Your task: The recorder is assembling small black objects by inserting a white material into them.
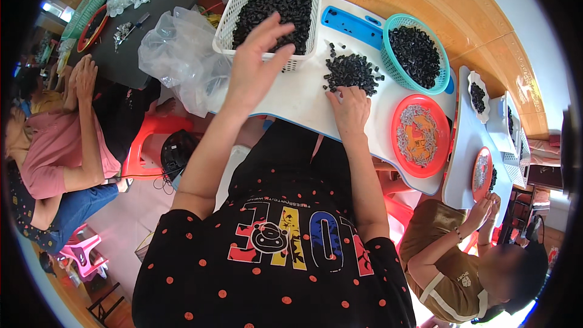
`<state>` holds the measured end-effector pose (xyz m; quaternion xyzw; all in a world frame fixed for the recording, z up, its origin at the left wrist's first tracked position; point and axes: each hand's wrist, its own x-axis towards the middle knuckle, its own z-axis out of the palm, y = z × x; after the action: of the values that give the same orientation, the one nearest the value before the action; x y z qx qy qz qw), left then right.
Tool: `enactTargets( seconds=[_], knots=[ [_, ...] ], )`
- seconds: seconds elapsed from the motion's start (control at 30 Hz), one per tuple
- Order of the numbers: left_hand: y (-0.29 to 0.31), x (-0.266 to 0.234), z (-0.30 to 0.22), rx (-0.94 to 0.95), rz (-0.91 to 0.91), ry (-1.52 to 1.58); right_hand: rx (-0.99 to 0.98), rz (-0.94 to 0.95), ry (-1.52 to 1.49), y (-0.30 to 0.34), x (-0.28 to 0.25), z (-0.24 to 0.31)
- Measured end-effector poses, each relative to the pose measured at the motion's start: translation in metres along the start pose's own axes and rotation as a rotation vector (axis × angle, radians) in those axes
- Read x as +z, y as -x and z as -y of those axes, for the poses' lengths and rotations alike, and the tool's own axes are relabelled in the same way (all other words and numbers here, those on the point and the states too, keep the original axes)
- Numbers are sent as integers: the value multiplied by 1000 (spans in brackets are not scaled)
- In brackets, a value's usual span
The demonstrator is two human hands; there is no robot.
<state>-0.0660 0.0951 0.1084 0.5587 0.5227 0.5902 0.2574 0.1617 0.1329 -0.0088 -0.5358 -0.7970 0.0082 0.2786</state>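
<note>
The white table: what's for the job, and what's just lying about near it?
Probably for the job:
pile of black pieces at the right hand
white basket by the left hand
turquoise basket
red plate with small silvery pieces

Probably just lying about:
clear plastic bag
small pink stool

Our wide fisheye view looks down from the wearer's head.
From the left of two side-by-side head cameras, we face forward and steeply down, with the picture upright, so its left is the wearer's left. Nearest us, the wearer's black shirt (pixel 273 285) fills the lower middle; farther out, the left grip (pixel 256 67) and right grip (pixel 352 109) reach over the white surface (pixel 299 96). Wooden panelling (pixel 480 24) stands beyond, at the top (its seams curve toward the dark round rim). We also take in seated people on either side, one in pink (pixel 79 146), another in brown (pixel 452 285).
</note>
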Motion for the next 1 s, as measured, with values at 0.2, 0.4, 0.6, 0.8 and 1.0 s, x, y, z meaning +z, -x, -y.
enactTargets(
  seconds=[0.2,0.4,0.6,0.8,1.0],
  knots=[
    [59,40,19,-282,158,221,-16,-19,-192,7,-22,4],
    [85,79,30,-785,281,893,-218,-166,-383,25,-75,17],
    [89,81,38,-983,514,956,-219,36,-558,45,-104,0],
    [103,86,44,-1156,529,1122,483,-81,-367,78,-154,-91],
    [98,93,39,-1178,557,1120,390,-97,288,95,-183,-178]
  ],
)
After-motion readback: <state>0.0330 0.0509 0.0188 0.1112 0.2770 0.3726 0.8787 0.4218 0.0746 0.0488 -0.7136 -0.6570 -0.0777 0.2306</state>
